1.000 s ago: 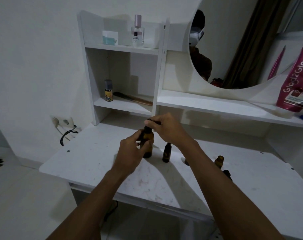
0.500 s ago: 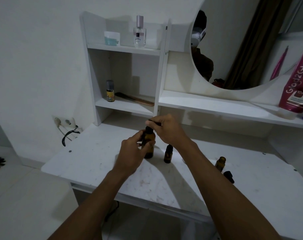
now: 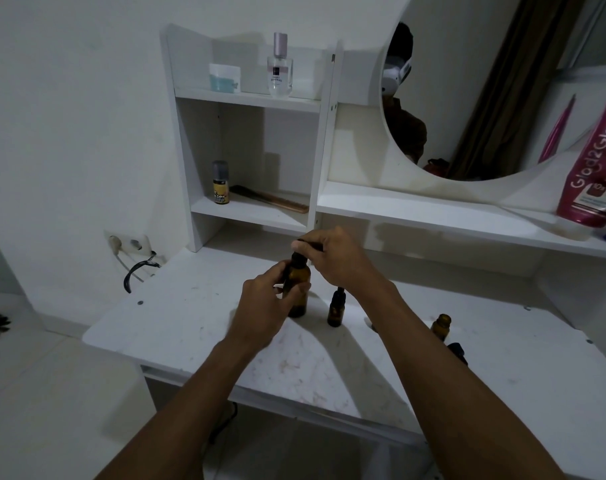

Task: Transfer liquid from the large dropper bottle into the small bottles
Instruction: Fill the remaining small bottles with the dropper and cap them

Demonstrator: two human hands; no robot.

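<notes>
Head view showed your left hand [image 3: 267, 301] wrapped round the brown middle of the large dropper bottle [image 3: 299, 289], keeping it upright on the table [image 3: 190, 323]. Just above, your right hand [image 3: 336, 258] pinched its black cap [image 3: 300, 247]. The glass looked hard, smooth and breakable, so hold the body firmly. One small bottle [image 3: 336, 306] stood under your right wrist.

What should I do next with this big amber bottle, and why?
Probably twist the dropper cap loose and lift it out: your right hand pinches it, your left hand grips the large bottle standing on the table, and the cap looks seated on the neck.
</notes>
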